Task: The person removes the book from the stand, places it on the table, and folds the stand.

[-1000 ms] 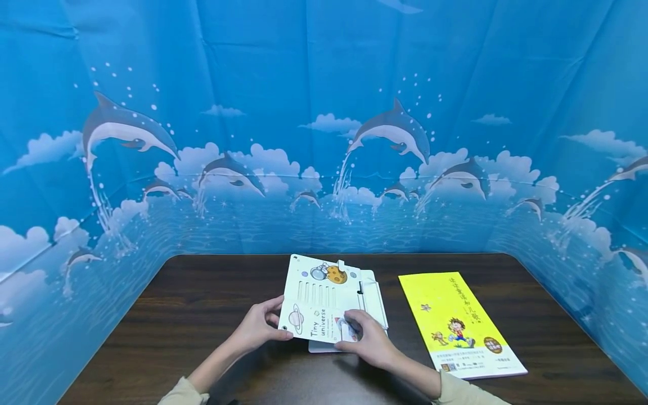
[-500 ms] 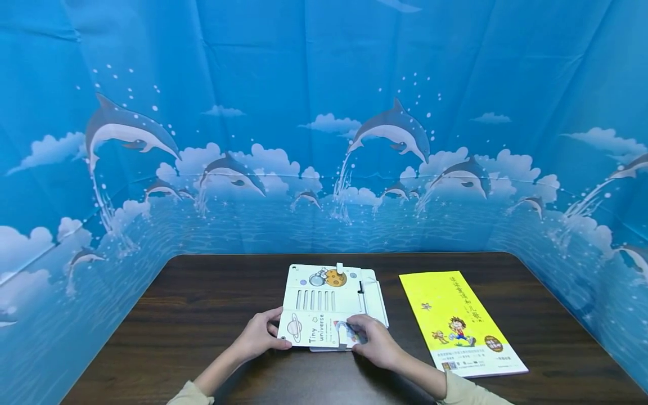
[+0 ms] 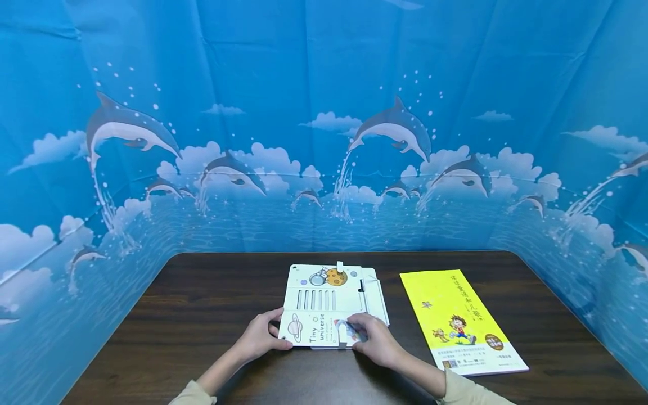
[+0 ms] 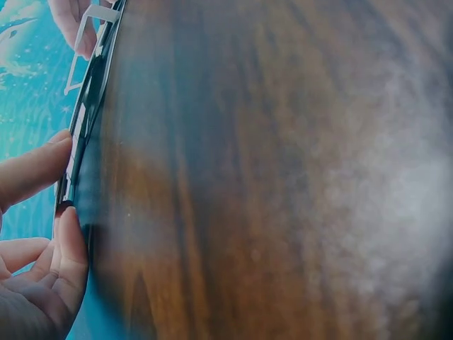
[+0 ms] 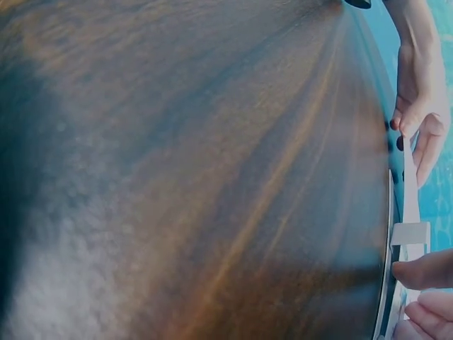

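A white folding book stand (image 3: 323,306) printed with planets and "Tiny universe" lies in front of me, its panel over a paler plate that shows at the right. My left hand (image 3: 257,337) pinches the near left corner between thumb and fingers; in the left wrist view, that hand (image 4: 53,262) grips the stand's thin edge. At the near right part, my right hand (image 3: 378,341) holds the stand beside a white page clip (image 3: 342,335). The right wrist view shows this hand (image 5: 428,283) pinching the edge near the clip (image 5: 410,234). Another clip (image 3: 340,267) stands at the far edge.
A yellow children's book (image 3: 440,309) lies on the dark wooden table (image 3: 217,292), right of the stand and apart from it. Behind the table hangs a blue curtain (image 3: 283,112) with dolphins.
The stand's panel was tilted with its left side raised; it has come down and lies flatter and straighter. My right hand has shifted slightly right, uncovering the near clip.
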### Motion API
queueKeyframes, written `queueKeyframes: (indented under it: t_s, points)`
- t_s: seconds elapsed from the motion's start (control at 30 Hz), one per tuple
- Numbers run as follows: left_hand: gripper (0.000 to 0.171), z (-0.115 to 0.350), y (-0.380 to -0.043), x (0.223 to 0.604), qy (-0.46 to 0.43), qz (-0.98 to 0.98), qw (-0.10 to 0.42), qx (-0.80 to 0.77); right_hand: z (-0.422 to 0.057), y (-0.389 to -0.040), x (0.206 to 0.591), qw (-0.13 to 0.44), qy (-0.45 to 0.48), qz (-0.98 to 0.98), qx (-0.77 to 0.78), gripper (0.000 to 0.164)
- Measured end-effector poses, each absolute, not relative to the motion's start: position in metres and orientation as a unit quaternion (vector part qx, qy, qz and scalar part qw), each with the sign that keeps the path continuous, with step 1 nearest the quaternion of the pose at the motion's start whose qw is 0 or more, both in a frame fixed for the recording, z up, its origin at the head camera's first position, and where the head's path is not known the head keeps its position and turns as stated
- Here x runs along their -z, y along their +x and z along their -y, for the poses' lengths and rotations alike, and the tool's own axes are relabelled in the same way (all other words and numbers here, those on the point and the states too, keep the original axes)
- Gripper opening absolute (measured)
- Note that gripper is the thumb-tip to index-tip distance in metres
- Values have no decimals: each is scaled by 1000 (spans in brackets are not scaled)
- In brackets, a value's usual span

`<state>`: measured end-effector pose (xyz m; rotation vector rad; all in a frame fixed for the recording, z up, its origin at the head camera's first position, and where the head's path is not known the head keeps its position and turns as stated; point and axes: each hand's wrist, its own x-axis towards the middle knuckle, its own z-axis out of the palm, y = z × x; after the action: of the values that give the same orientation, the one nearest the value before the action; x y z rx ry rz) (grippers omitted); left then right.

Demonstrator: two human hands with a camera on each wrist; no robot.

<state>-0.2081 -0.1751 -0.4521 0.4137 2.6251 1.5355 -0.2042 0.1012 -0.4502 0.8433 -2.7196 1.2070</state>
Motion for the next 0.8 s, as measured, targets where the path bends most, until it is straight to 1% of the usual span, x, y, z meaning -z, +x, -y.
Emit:
queueKeyframes:
  t_s: [0.2,0.27,0.33,0.47,0.57,0.67,0.8]
  points:
    - [79,176,-207,452,144,-853,35,-500,-106,-205,444,10,268,878,-396,30]
    - [78,177,-207,451,144,-853,33,-501,-110,-207,442,14,258,876,-408,27]
    - [76,179,-207,451,144,-854,30,-499,-114,-210,440,26,238,873,-425,25]
    - [75,182,-206,453,141,-854,22,-500,-123,-217,438,82,167,878,-442,22]
    - [74,183,-206,454,137,-855,24,-500,-129,-223,440,107,114,885,-438,20]
    - [75,183,-207,455,138,-855,28,-499,-134,-226,443,105,89,890,-435,18]
    - [76,183,-208,457,134,-856,34,-499,-137,-227,446,88,78,888,-444,14]
